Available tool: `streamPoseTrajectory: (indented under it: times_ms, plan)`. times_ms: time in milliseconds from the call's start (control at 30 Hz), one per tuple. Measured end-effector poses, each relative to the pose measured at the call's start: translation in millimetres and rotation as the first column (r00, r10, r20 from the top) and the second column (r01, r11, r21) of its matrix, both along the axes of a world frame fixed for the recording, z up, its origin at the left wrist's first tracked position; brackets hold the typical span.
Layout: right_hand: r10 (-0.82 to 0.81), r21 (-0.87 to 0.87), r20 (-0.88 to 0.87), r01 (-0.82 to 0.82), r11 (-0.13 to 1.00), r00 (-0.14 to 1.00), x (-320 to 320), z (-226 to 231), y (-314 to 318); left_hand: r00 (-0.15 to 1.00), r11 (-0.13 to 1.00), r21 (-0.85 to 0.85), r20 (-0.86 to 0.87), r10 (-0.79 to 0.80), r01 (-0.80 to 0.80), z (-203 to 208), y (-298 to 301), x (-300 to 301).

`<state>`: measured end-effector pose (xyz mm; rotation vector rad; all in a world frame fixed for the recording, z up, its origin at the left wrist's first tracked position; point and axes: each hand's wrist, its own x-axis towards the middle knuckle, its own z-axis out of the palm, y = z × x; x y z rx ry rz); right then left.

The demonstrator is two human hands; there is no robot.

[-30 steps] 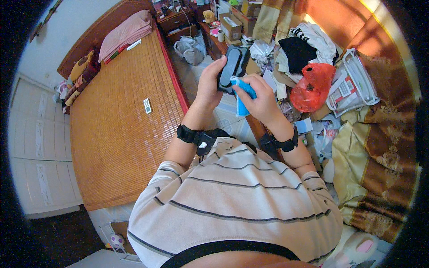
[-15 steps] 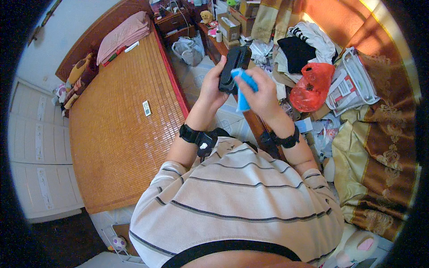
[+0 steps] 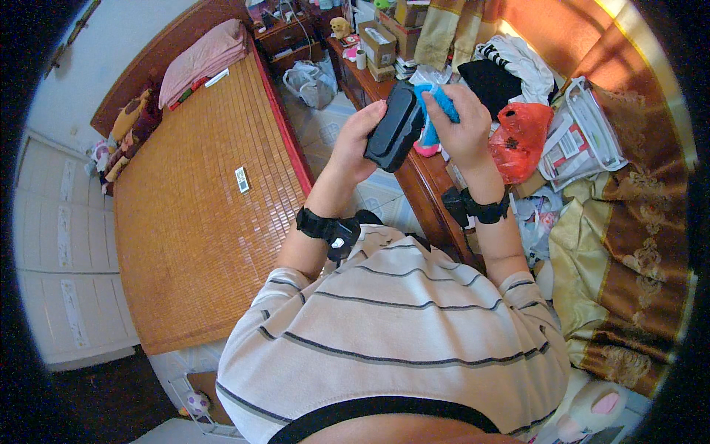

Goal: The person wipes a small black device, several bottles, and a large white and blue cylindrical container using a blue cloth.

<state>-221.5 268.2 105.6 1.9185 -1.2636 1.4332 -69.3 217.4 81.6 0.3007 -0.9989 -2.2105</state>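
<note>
My left hand [image 3: 353, 144] grips a black oblong case-like object [image 3: 394, 127] by its left side, thumb along the upper edge. Its exact kind I cannot make out. In my right hand [image 3: 464, 122] is a folded blue cloth [image 3: 441, 111], pinched between thumb and fingers. The cloth is right beside the black object's right edge; whether it touches there is unclear. Both hands are raised in front of my chest, with a black strap around each wrist.
To the left is a bed with a woven mat [image 3: 200, 222], a small white device [image 3: 242, 180] lying on it. A wooden bench [image 3: 421, 196] runs below my hands. On the right are a red plastic bag [image 3: 521, 140], a clear zip bag [image 3: 580, 140] and heaped clothes [image 3: 510, 74]. Cardboard boxes [image 3: 377, 44] stand behind.
My right hand and the cloth have moved right and slightly up, off the black object's face to its right edge. The black object has shifted slightly down and turned, showing more of its surface.
</note>
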Motion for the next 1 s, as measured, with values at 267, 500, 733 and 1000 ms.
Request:
streamPoseTrajectory:
  times_ms: [267, 500, 733, 1000]
  plan:
    - [0.192, 0.154, 0.023, -0.193, 0.969, 0.981, 24, -21, 19, 0.96, 0.954, -0.105, -0.014, 0.281, -0.281, -7, -2, -4]
    - [0.226, 0.051, -0.151, -0.221, 0.974, 0.962, 21, -36, 29, 0.957, 0.957, -0.043, -0.034, 0.287, -0.288, -6, 9, -7]
    - [0.18, -0.014, -0.286, -0.192, 0.981, 0.941, 9, -37, 40, 0.978, 0.975, -0.133, -0.127, 0.163, -0.18, -9, 19, -11]
    - [0.075, -0.194, 0.01, -0.072, 0.978, 0.997, -2, -12, 36, 0.996, 0.98, -0.2, -0.091, -0.02, 0.002, -25, 20, -1]
